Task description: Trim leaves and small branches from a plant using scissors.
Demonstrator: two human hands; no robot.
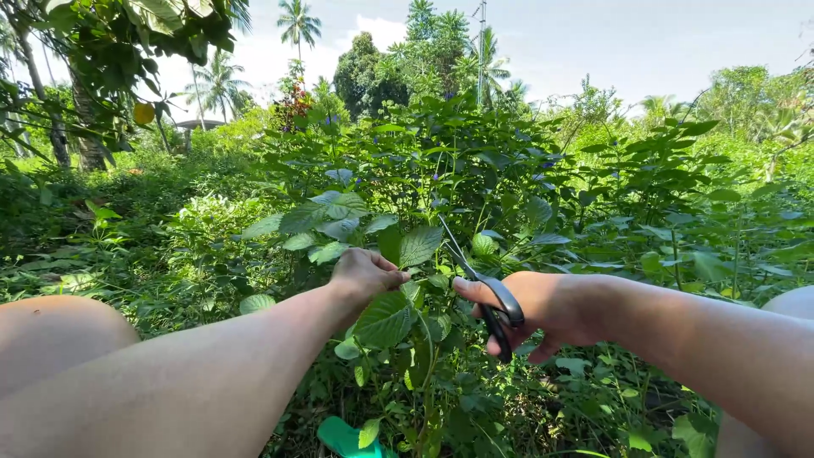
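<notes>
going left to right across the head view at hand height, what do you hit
left hand gripping a leafy plant stem → black-handled scissors → right hand holding them, blades pointing up-left into the leaves

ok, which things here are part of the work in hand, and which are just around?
In use:
left hand gripping the leafy plant
right hand holding black-handled scissors

Just around:
green object on the ground
yellow fruit in tree
palm trees
</notes>
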